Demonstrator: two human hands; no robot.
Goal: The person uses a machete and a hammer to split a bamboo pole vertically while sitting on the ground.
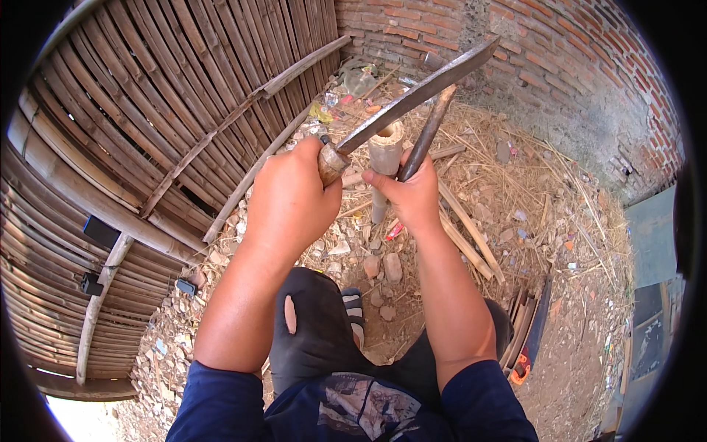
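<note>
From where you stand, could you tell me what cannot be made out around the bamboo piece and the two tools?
Head view only:
- Bamboo piece: its lower end is lost among rubble.
- Machete: the left hand covers the handle.
- Dark stick: the right hand hides its lower end.
- Saw: partly behind the right forearm.

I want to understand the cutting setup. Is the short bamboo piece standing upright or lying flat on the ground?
Upright. The bamboo piece stands on end, its open cut top facing up under the blade; the right hand is beside it.
</note>
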